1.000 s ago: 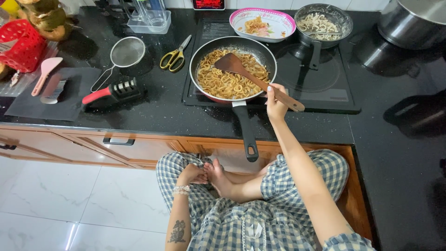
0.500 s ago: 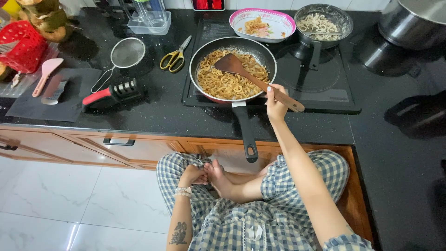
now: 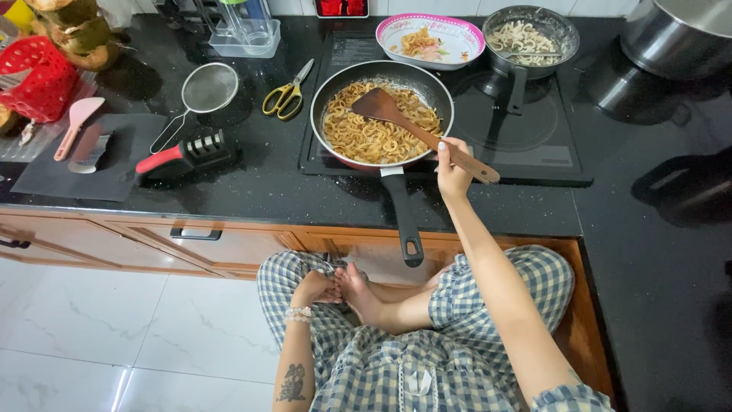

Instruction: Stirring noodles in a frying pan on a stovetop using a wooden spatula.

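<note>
Wooden and brown, the spatula (image 3: 415, 127) is clamped in the fingers (image 3: 444, 150) of the right hand (image 3: 453, 172), which close around its handle near the middle of the frame, while the broad blade lies tilted on the noodles (image 3: 374, 133) in the black frying pan (image 3: 381, 114). The left hand (image 3: 314, 290) sits low in the frame, its fingers curled around the toes of a bare foot (image 3: 358, 292) tucked up against the checked clothing, holding no tool. The pan stands on the dark cooktop (image 3: 526, 145), its long handle pointing down toward the person. As a judgement, the stirring looks well along: the noodles are golden-brown and spread across the pan, but none has been lifted out. Behind the pan, toward the upper middle, a pink-rimmed plate (image 3: 461, 47) holds a small portion of food, and right of it a smaller pan (image 3: 526, 42) carries paler noodles. On the black counter (image 3: 252, 179) to the left lie yellow-handled scissors (image 3: 286, 93), a mesh strainer (image 3: 206, 91) and a red-handled tool (image 3: 183, 152); a red basket (image 3: 42, 76) sits at the upper left.
</note>
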